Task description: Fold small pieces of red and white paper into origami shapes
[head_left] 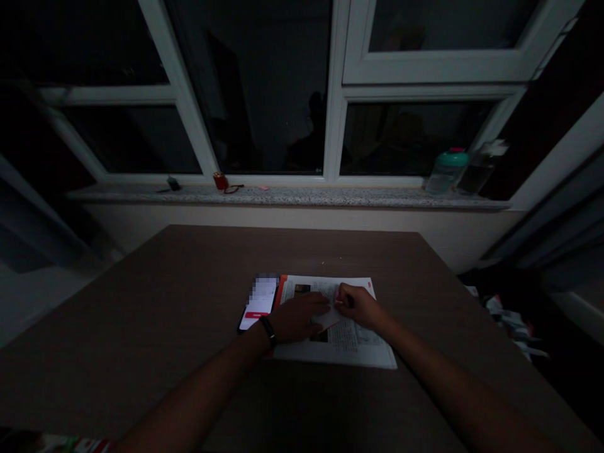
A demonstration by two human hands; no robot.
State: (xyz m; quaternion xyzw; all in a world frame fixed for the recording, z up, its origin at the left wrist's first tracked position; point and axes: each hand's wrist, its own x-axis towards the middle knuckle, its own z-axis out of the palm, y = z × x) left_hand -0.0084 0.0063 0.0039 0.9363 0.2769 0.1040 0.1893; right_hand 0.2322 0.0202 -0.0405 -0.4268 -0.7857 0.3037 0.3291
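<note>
A printed paper sheet point(352, 357) with text and small pictures lies on the table. My left hand point(298, 316) rests flat on its left part, fingers stretched out, a black band around the wrist. Beneath those fingertips is a small pale piece point(329, 319), possibly folded paper, on top of the sheet. My right hand point(359, 306) is closed just beside it, over the sheet's right half. A bit of pink or red shows at its fingertips, too small and dark to name. Left of the sheet, a phone point(258, 303) lies with its screen lit.
The brown table point(189, 270) reaches toward a granite windowsill point(302, 196). On the sill stand a teal-lidded bottle point(448, 170), a clear bottle point(480, 168), a small red object point(220, 181) and a small dark bottle point(173, 183). The room is dim.
</note>
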